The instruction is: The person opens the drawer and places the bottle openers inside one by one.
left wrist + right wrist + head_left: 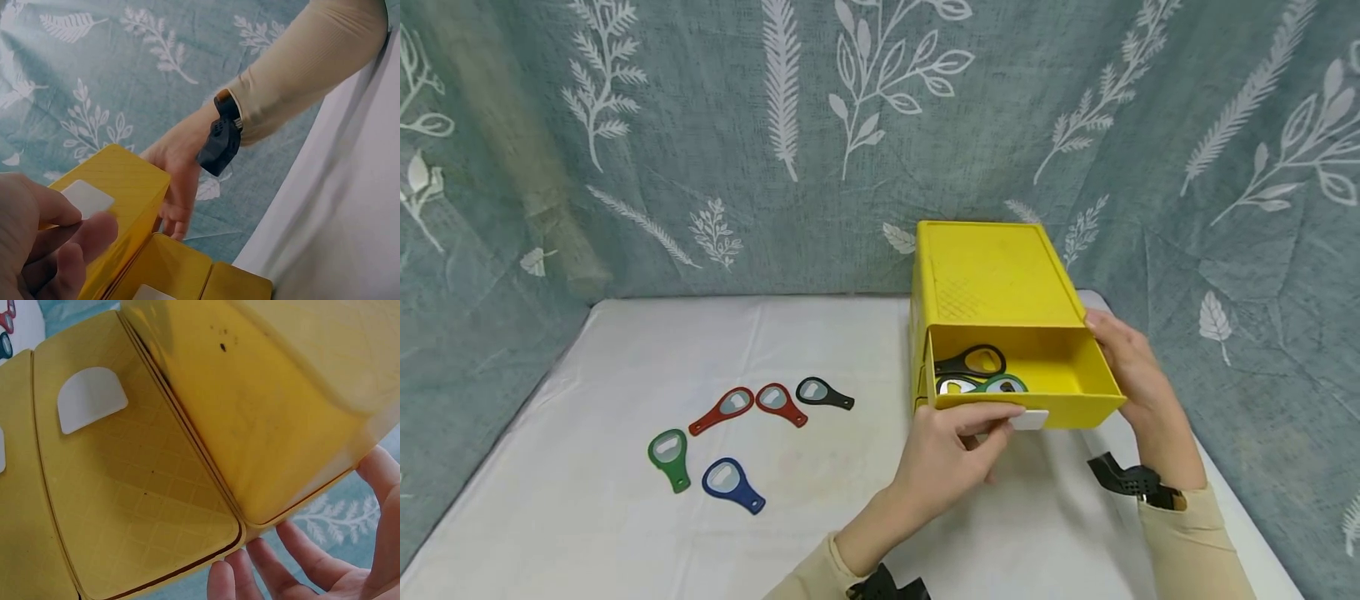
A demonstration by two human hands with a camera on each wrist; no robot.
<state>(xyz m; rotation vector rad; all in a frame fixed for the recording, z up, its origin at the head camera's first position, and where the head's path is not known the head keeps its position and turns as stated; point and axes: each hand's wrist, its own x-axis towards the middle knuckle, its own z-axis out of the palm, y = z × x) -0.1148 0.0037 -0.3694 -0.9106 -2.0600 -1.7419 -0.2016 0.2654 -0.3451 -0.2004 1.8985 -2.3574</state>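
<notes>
A yellow drawer cabinet (1000, 267) stands at the right of the table, its top drawer (1082, 410) pulled out. My left hand (943, 454) pinches the white tab handle (1032, 419) on that drawer's front between thumb and fingers. Against the cabinet's right side rests my right hand (1135, 371); in the right wrist view its fingers (309, 556) lie along the side edge, fairly straight. Inside the drawer are a black bottle opener (951, 366), a green bottle opener (1017, 381) and another dark-rimmed one, partly hidden by the drawer front.
On the white tablecloth at left lie two red bottle openers (706, 421), a black one (831, 397), a green one (678, 477) and a blue one (744, 496). Lower drawers (137, 475) are closed. A patterned curtain (715, 125) hangs behind and at both sides.
</notes>
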